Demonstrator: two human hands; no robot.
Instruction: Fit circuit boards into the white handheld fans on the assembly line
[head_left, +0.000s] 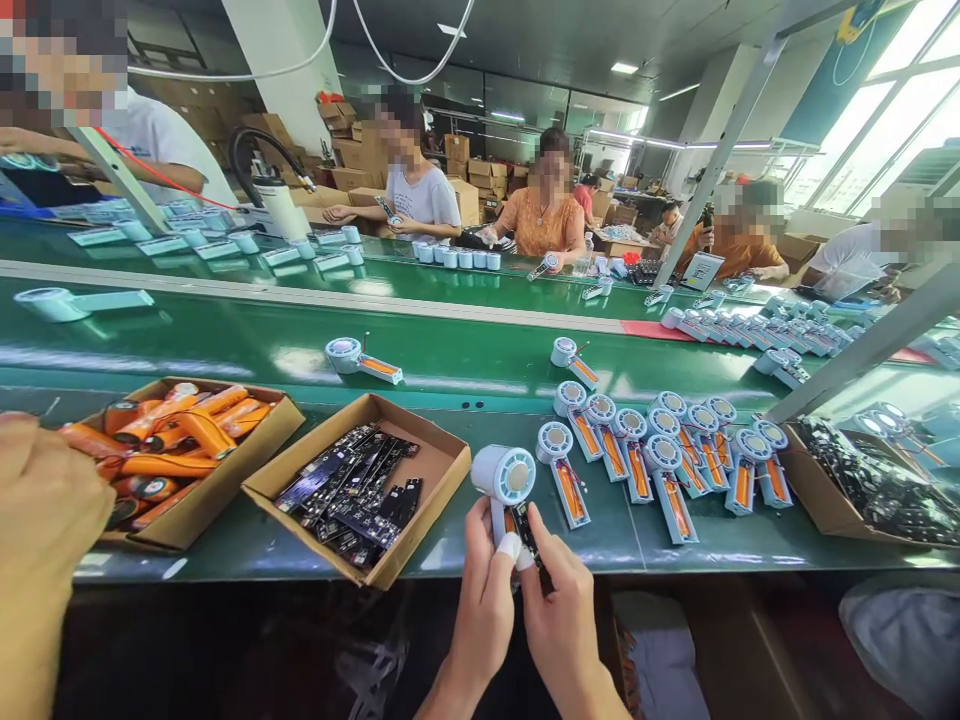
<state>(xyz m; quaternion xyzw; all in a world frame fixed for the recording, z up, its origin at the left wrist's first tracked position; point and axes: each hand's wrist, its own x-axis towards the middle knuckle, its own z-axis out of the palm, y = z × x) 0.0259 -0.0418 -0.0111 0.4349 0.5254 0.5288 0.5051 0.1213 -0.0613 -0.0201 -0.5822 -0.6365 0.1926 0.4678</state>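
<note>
Near the front edge of the bench, my left hand is closed around the handle of a light blue handheld fan. The fan's round head tilts up above my fingers. My right hand pinches a black circuit board against the open handle. White covers wrap both thumb tips, which meet at the handle. Just left of my hands stands a cardboard box of black circuit boards. To the right lie several light blue fans with orange batteries showing in their open handles.
A co-worker's hand is at the far left, beside a cardboard box of orange batteries. Another box with dark parts sits at right. Across the green conveyor, carrying some fans, other people work. A metal post slants at right.
</note>
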